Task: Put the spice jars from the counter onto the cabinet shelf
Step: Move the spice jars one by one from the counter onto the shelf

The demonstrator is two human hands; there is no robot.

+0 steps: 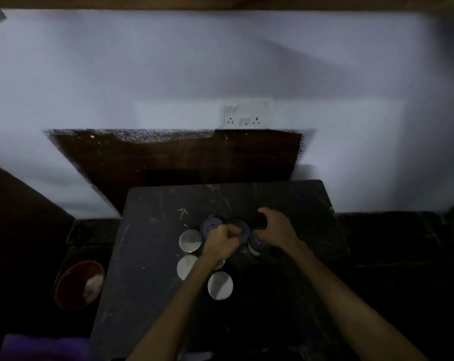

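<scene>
Several spice jars stand clustered on a dark stone counter. Three show shiny steel lids; others have dark blue lids. My left hand is curled on a blue-lidded jar in the middle of the cluster. My right hand curls round a dark jar at the cluster's right; another blue-lidded jar sits just under that wrist. The scene is dim and blurred. No shelf shows; only a brown edge runs along the top.
A red bowl with something white in it sits low at the left of the counter. A white wall with a switch and socket plate rises behind. A dark brown panel lies behind the counter. Purple cloth shows at bottom left.
</scene>
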